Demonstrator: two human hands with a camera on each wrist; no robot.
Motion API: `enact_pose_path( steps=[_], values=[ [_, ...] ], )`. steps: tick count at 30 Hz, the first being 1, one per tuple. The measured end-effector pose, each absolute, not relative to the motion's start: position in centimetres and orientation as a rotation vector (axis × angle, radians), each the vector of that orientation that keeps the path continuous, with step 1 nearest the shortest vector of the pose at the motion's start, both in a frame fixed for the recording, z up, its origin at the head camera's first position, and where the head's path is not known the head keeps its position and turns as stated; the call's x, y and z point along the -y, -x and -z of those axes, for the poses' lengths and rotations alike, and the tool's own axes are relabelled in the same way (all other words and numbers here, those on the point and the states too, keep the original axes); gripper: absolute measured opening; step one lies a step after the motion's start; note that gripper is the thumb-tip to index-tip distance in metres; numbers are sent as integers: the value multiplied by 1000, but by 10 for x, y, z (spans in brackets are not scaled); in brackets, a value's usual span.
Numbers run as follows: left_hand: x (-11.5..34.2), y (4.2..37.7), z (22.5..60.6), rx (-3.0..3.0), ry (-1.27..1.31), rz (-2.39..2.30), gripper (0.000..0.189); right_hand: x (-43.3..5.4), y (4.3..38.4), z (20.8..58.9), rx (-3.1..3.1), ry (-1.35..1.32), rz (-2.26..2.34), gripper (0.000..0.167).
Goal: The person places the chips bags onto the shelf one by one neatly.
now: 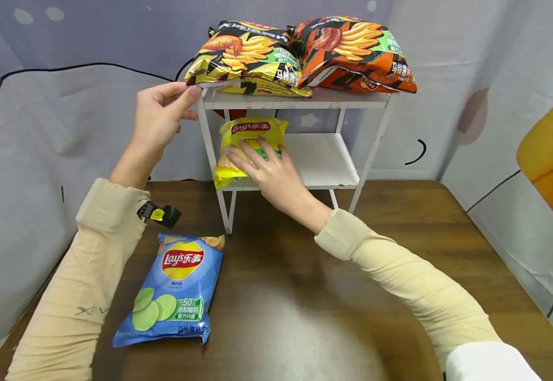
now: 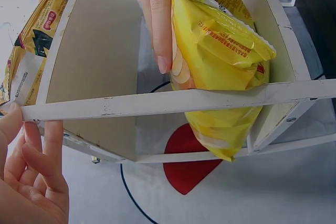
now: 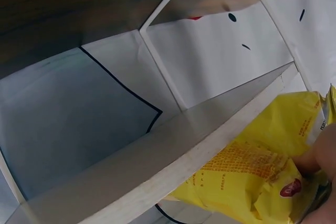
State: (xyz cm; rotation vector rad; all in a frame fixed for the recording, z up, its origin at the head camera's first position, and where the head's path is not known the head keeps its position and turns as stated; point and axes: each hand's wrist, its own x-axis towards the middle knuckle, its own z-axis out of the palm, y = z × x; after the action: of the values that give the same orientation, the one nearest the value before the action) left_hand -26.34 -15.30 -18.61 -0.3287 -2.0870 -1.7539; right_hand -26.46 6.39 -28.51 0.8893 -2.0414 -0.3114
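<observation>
A yellow Lay's chip bag (image 1: 252, 127) stands at the left of the lower shelf in a white metal rack (image 1: 321, 159), its lower end past the shelf's edge. My right hand (image 1: 276, 172) rests on the bag's front, fingers spread and fairly straight. In the left wrist view, straight fingers lie along the same yellow bag (image 2: 220, 51). With thumb above and fingers below, my left hand (image 1: 159, 114) pinches the rack's upper left front corner. The right wrist view catches part of the hand against the yellow bag (image 3: 247, 182).
Black-and-yellow chip bags (image 1: 247, 53) and an orange-and-black chip bag (image 1: 352, 53) lie on the rack's top. A blue Lay's bag (image 1: 176, 288) lies on the wooden table (image 1: 305, 307) at front left. Patterned cloth (image 1: 66, 132) hangs behind.
</observation>
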Motion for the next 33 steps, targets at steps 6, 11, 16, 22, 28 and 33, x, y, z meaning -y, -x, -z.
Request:
enact_pose_path(
  steps=[6, 11, 16, 22, 28, 33],
  values=[
    [153, 263, 187, 2099, 325, 1749, 22, -66, 262, 286, 2108, -936, 310, 75],
    [153, 263, 187, 2100, 331, 1741, 23, -66, 260, 289, 2154, -944, 300, 66],
    [153, 263, 186, 2095, 336, 1734, 23, -67, 261, 293, 2163, -932, 288, 58],
    [154, 262, 186, 2099, 331, 1731, 24, -66, 260, 294, 2190, -934, 270, 57],
    [154, 263, 186, 2107, 319, 1732, 26, -65, 257, 293, 2222, -928, 233, 57],
    [153, 264, 186, 2104, 328, 1733, 25, -65, 253, 292, 2192, -890, 252, 58]
  ],
)
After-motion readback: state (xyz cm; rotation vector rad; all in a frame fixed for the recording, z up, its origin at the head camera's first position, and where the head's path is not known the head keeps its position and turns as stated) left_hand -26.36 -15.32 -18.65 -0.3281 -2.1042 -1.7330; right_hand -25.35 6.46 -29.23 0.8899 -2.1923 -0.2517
